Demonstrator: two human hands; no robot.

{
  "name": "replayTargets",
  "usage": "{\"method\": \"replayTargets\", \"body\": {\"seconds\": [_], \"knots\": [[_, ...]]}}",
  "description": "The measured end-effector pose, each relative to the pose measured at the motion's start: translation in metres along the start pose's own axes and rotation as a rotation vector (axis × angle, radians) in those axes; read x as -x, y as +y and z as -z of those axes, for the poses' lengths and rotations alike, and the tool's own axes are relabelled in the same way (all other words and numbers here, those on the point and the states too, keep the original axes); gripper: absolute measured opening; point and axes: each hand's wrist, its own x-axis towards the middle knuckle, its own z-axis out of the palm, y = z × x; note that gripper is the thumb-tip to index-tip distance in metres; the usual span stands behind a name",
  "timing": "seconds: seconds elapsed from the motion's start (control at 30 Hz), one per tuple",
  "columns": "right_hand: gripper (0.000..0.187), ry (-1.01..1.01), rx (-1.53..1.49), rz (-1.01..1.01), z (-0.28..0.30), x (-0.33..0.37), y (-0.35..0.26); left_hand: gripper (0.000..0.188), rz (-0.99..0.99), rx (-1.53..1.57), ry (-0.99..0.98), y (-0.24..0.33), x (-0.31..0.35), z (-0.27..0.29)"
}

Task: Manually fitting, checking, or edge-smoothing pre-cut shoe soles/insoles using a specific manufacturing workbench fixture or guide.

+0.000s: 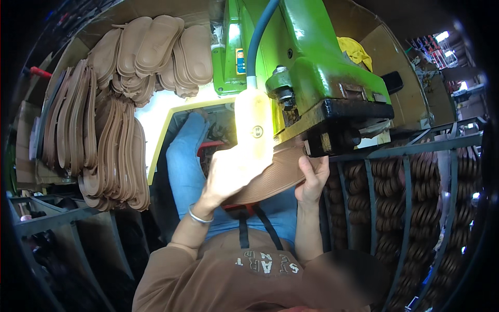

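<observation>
A brown shoe sole (279,174) with a textured face lies across my lap, just below the black head (332,122) of a green machine (317,67). My left hand (234,174) grips the sole's left part; lamp glare washes out its fingers. At the other end my right hand (312,179) holds the edge, thumb and fingers apart around it, close under the machine head. The head hides the sole's far right end. A glowing lamp (254,117) on a blue flexible neck hangs right over my left hand.
Brown soles stand stacked at the left (114,151), with more soles (156,47) in a cardboard box (197,13) behind. A metal rack (371,187) of brown soles stands at the right. Yellow cloth (354,52) lies behind the machine. Dark rack compartments (93,244) are at lower left.
</observation>
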Motion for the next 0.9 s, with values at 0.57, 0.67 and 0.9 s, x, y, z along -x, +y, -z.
{"method": "replayTargets", "body": {"seconds": [0.57,0.67,0.9], "knots": [[0.039,-0.152,0.097,-0.123,-0.026,0.025,0.024,0.025,0.228,0.151,0.047,0.002,0.018,-0.009],[0.050,-0.253,0.428,-0.201,0.012,0.066,0.033,0.027,0.209,0.116,0.042,-0.002,0.016,-0.021],[0.039,-0.231,0.283,-0.674,0.123,0.120,0.007,0.019,0.466,0.319,0.013,-0.003,0.042,-0.031]]}}
